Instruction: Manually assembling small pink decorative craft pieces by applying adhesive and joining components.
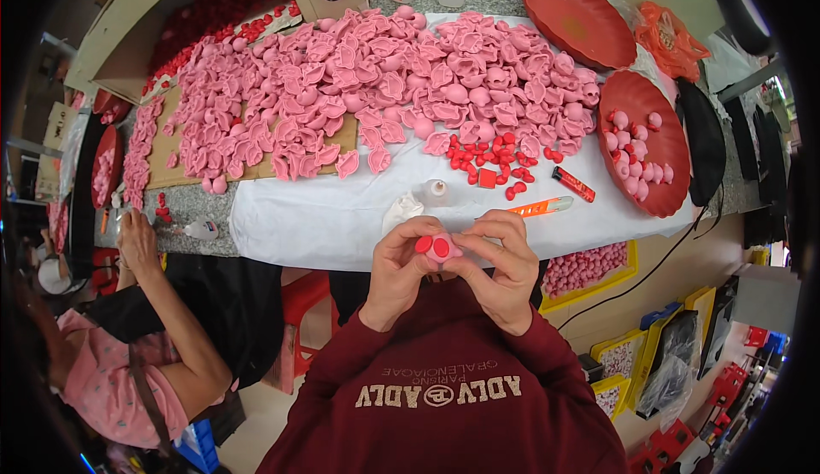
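A small pink toy piece (439, 248) with red pads on it sits pinched between both hands, held close above the near edge of the white cloth (325, 213). The left hand (400, 271) and right hand (504, 262) are closed on it, fingertips together. Just beyond the hands stand a small glue bottle (436, 190) and an orange tube (538, 208); farther out, loose red bits (491, 163) and a heap of pink parts (384, 81). To the right lies a red tray (662, 188); to the left, another person's hand (137, 239).
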`<act>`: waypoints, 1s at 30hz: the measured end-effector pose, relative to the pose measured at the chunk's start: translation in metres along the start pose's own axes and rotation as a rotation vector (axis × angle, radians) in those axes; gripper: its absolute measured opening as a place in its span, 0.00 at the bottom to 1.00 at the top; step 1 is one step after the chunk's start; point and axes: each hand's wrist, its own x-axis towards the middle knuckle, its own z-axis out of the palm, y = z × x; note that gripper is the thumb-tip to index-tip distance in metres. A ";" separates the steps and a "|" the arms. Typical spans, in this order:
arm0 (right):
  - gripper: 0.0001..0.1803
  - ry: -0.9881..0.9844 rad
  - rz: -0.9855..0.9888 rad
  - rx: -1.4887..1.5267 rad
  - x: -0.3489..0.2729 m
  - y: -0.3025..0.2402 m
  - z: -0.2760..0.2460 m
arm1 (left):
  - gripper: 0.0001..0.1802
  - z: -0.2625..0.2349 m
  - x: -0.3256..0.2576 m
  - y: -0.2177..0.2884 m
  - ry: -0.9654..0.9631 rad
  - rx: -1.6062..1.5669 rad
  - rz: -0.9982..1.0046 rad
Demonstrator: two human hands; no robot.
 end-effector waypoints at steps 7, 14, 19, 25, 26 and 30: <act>0.17 -0.002 -0.146 -0.166 -0.001 -0.006 -0.002 | 0.17 -0.004 0.003 -0.007 -0.068 -0.026 0.061; 0.17 0.032 -0.191 -0.188 0.001 -0.008 -0.002 | 0.18 -0.003 0.004 -0.009 -0.079 -0.096 0.019; 0.17 0.043 -0.219 -0.247 0.002 -0.009 -0.001 | 0.18 -0.004 0.004 -0.010 -0.078 -0.139 -0.027; 0.17 0.042 -0.223 -0.264 0.003 -0.009 -0.002 | 0.18 -0.003 0.004 -0.008 -0.062 -0.121 -0.040; 0.17 0.044 -0.225 -0.267 0.003 -0.008 -0.001 | 0.18 -0.004 0.004 -0.008 -0.061 -0.121 -0.039; 0.17 0.045 -0.224 -0.278 0.003 -0.009 -0.001 | 0.18 -0.004 0.004 -0.007 -0.076 -0.129 -0.038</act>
